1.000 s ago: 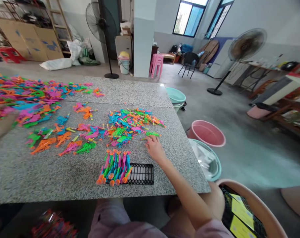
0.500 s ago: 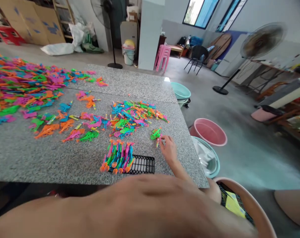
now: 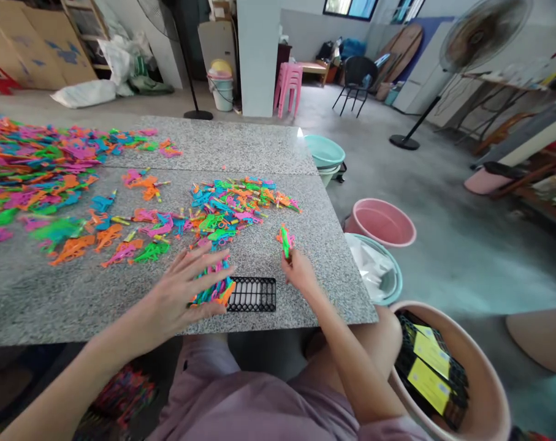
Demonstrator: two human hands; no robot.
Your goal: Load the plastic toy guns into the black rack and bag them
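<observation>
The right hand [image 3: 297, 269] pinches a small green plastic toy piece [image 3: 285, 240] between thumb and fingertips and holds it above the granite table [image 3: 121, 306], its long axis standing nearly upright and tilted a little away from the person. A bit of orange and pink shows just beside the green, so it may be holding more than one piece; that is too small to tell.

The black slotted tray [image 3: 252, 294] lies on the table just to the left of that hand and slightly nearer the person, close to the table's near edge. The tray's long axis runs left to right, and its right part is bare. Its left part carries a row of coloured toy pieces [image 3: 211, 288] lying side by side, their long axes running away from the person, across the tray.

The left hand [image 3: 186, 294] is spread flat, fingers splayed and pointing right, resting on that row, so it lies on the tray's far side from the held piece. The right hand is the nearer one to the bare slots.

Farther back sits a loose pile of toy pieces [image 3: 232, 205], well apart from the right hand, and more scattered pieces [image 3: 38, 171] cover the left of the table. Beside the table stand a pink basin [image 3: 381, 222] and a tub with yellow-labelled packs [image 3: 447, 380] by the person's knee.
</observation>
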